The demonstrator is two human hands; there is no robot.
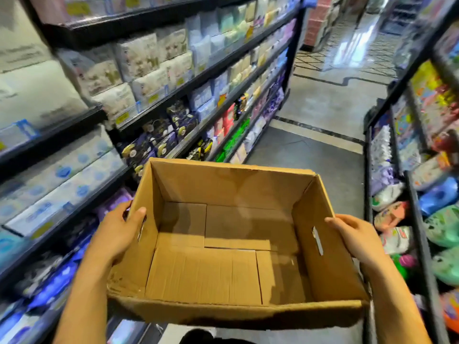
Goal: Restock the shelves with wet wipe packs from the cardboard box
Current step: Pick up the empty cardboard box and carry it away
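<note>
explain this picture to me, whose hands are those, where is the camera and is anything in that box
No machine here: a person wears one wide-angle camera on the head, looking forward and down, so you see what they see. The bare hands are theirs. The left hand grips the left wall of an open cardboard box, thumb over the rim, and the right hand holds the right wall likewise, so the box is carried above the aisle floor. Inside it only the folded bottom flaps show, no packs. On the left stand shelves full of packs, too blurred to read; on the right, a rack with colourful shoes.
</note>
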